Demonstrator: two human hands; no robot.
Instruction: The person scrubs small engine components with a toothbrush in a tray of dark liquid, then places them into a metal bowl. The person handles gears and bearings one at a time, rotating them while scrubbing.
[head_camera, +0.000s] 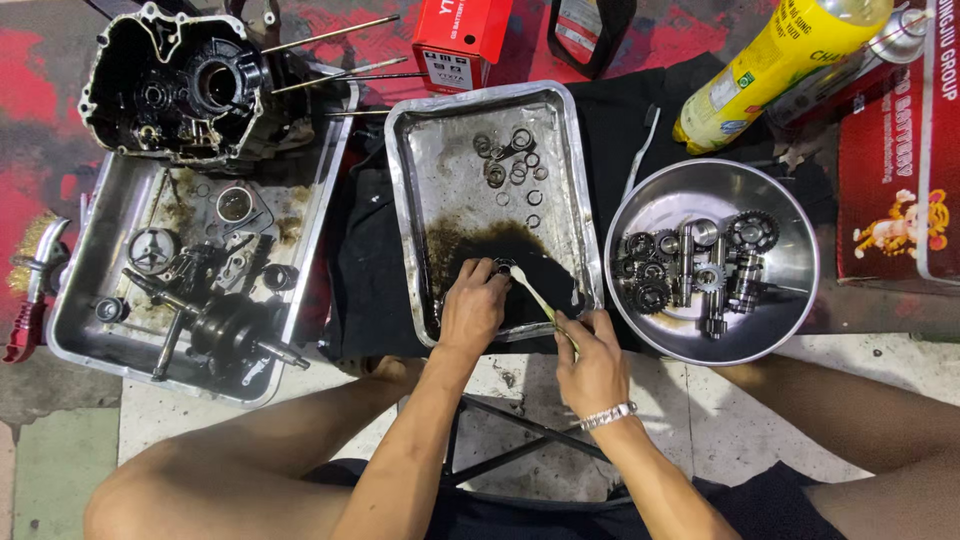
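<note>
A small metal ring-shaped part (503, 268) sits pinched in the fingertips of the left hand (472, 305), low over the dark, oily puddle in the near end of the middle steel tray (402, 190). The part is dull grey and mostly covered by the fingers, so its exact form is hard to make out. The right hand (592, 365) is closed around the handle of a pale, slim brush (537, 297), whose head reaches up to the part; the bristles themselves are too small to see clearly. A beaded bracelet (608, 416) circles the right wrist.

The tray is rectangular with rounded corners, its floor stained and glossy with black liquid near the hands, and a scatter of washers and rings (512, 160) lies toward its far end. It rests on a black cloth (365, 250).

To the right stands a round, polished steel bowl (780, 300) holding toothed gears and shafts (695, 268) packed side by side. To the left, a larger, grimy tray (100, 260) carries a crankshaft (225, 330) and other greasy pieces, with a dark engine case (180, 85) propped over its far end. A yellow plastic bottle (775, 55) lies tilted at the top right, cut off by the frame edge, beside a red box (460, 35).
</note>
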